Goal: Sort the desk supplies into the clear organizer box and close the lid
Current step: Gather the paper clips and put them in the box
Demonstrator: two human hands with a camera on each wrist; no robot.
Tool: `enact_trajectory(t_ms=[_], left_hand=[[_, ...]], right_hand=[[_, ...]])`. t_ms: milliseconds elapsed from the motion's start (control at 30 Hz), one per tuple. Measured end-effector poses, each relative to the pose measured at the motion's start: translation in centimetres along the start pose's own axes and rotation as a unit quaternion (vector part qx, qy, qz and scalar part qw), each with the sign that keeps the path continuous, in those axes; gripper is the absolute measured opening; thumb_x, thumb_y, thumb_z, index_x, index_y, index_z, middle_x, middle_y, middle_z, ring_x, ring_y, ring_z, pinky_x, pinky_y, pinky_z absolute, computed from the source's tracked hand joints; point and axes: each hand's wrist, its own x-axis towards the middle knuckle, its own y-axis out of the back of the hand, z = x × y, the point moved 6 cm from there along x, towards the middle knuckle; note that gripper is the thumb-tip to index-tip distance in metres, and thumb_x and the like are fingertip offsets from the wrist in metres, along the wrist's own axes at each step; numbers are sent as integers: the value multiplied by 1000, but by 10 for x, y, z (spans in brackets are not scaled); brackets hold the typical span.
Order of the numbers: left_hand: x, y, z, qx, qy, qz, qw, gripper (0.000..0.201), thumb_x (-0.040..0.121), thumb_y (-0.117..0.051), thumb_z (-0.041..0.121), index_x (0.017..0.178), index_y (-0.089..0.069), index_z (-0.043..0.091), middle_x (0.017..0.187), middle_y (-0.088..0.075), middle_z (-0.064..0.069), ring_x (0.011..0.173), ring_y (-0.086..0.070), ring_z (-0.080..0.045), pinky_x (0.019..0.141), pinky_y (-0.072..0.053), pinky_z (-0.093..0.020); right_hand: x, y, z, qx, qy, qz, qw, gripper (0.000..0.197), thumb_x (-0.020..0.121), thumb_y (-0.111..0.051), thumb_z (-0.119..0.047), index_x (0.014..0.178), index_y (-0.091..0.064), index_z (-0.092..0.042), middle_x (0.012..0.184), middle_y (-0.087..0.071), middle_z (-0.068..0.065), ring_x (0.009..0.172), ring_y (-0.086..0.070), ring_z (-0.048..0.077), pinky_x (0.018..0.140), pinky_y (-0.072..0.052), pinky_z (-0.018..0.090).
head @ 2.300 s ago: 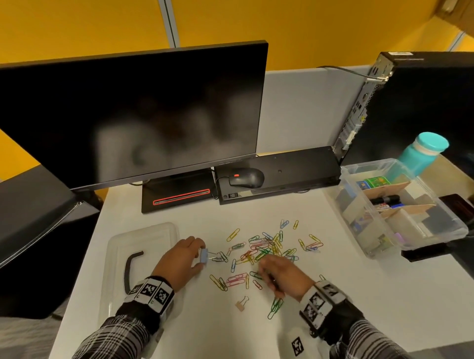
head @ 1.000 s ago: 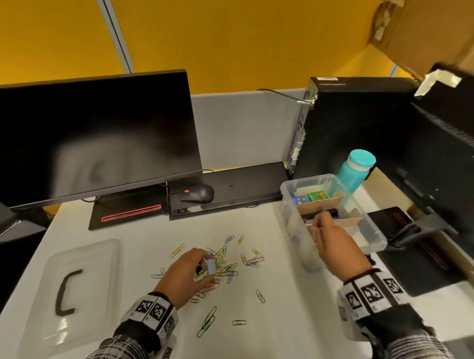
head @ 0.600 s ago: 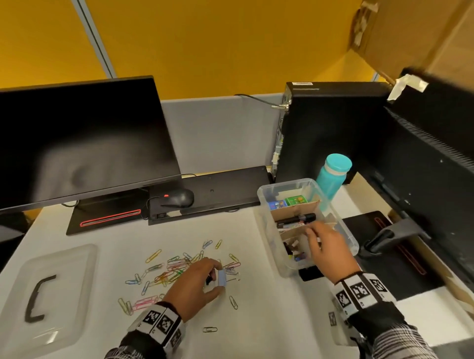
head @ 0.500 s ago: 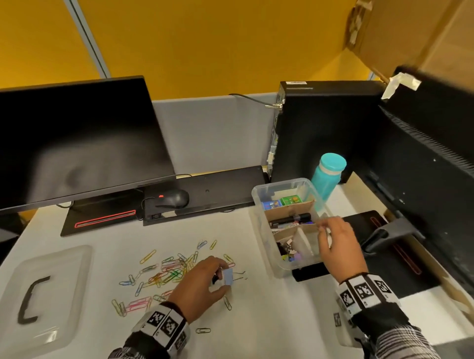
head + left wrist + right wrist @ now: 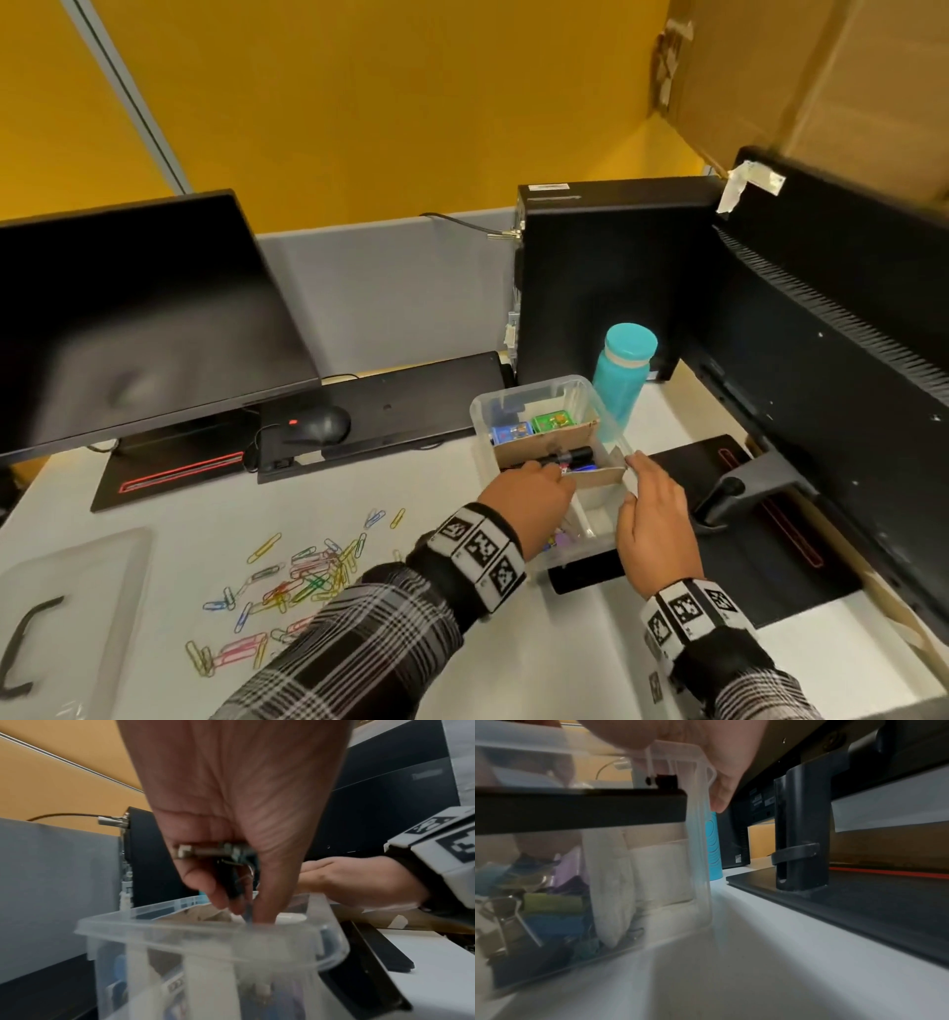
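Note:
The clear organizer box (image 5: 534,390) stands at mid-right of the desk, with cardboard dividers, a black marker (image 5: 570,456) and small green and blue boxes (image 5: 552,422) inside. My left hand (image 5: 529,493) reaches into its near compartment. In the left wrist view the left hand (image 5: 244,908) pinches a light blue binder clip (image 5: 231,854) just below the rim (image 5: 180,931). My right hand (image 5: 647,493) grips the box's right rim, and a finger (image 5: 721,801) hangs down the outer wall (image 5: 698,862). Several binder clips (image 5: 508,914) lie in the box. Coloured paper clips (image 5: 303,580) are scattered at front left. The clear lid (image 5: 72,606) lies far left.
A teal bottle (image 5: 624,375) stands right behind the box, in front of a black computer tower (image 5: 606,277). A second monitor's stand and base (image 5: 739,493) sit close to my right hand. A monitor (image 5: 128,318), a mouse (image 5: 318,426) and a black dock line the back.
My left hand has carried the blue binder clip from the paper clip pile rightward into the box. My right hand stays at the box's right side. The view has shifted right.

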Motion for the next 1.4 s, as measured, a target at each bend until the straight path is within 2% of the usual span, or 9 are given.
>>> enact_trajectory(t_ms=[133, 233, 500, 667, 833, 933, 1067, 1200, 1400], left_hand=[[11, -2, 4, -30, -4, -32, 999, 44, 84, -61, 5, 125, -46, 5, 131, -44, -18, 108, -53, -39, 88, -48, -46], [9, -4, -5, -80, -9, -28, 996, 42, 84, -66, 20, 122, -49, 13, 130, -45, -11, 105, -56, -33, 87, -48, -39], [-44, 1, -58, -245, -2, 158, 957, 31, 90, -57, 31, 120, -52, 34, 124, -48, 15, 98, -56, -3, 85, -50, -25], [-106, -30, -133, -279, 121, 184, 935, 24, 90, -58, 27, 112, -55, 37, 109, -54, 20, 85, -59, 2, 76, -52, -19], [-168, -88, -187, -242, 211, 79, 944, 14, 88, -60, 33, 101, -56, 39, 100, -57, 16, 80, -58, -1, 77, -52, -25], [-206, -126, -199, -246, 224, 5, 943, 19, 81, -66, 45, 93, -54, 38, 95, -56, 16, 79, -56, -3, 74, -50, -25], [-243, -170, -190, -297, 196, -74, 932, 41, 64, -75, 54, 90, -53, 32, 85, -55, 15, 71, -48, 2, 64, -39, -15], [-253, -195, -173, -340, 186, -109, 915, 40, 67, -76, 46, 90, -46, 33, 75, -51, 16, 63, -43, 3, 58, -34, -14], [-229, -187, -179, -388, 224, -23, 894, 26, 76, -74, 32, 92, -56, 22, 77, -57, 14, 63, -47, 2, 63, -43, -16]], right_hand=[[-1, 0, 1, 0, 5, 1, 1000, 49, 91, -40, -5, 139, -36, -10, 146, -37, 8, 131, -33, 23, 112, -31, 37], [-2, 0, 0, 1, 11, 2, 1000, 49, 91, -39, -6, 139, -36, -11, 146, -36, 8, 131, -32, 23, 112, -31, 37], [-3, 3, -5, -45, -12, -16, 999, 47, 94, -40, -16, 141, -32, -12, 147, -36, 10, 137, -28, 28, 114, -27, 45], [-18, 8, -85, -59, 183, 40, 980, 43, 90, -39, -32, 129, -47, -16, 135, -49, 4, 126, -37, 23, 107, -37, 45], [-56, -64, -156, -14, 358, -117, 926, 26, 91, -46, -31, 112, -54, -20, 112, -53, -5, 102, -48, 12, 85, -46, 25], [-80, -116, -153, -34, 309, -275, 910, 34, 90, -49, -39, 119, -51, -21, 117, -43, -7, 104, -51, 15, 75, -51, 24], [-107, -159, -118, -70, 130, -433, 889, 91, 69, -70, -59, 140, -28, -21, 134, -26, -1, 119, -45, 19, 101, -40, 29], [-127, -175, -128, -85, 110, -451, 882, 112, 59, -78, -58, 144, -15, -21, 132, -21, 3, 119, -38, 22, 104, -38, 31], [-129, -210, -165, -30, 92, -421, 902, 82, 72, -75, -43, 138, -32, -21, 127, -32, 2, 110, -48, 20, 96, -43, 28]])
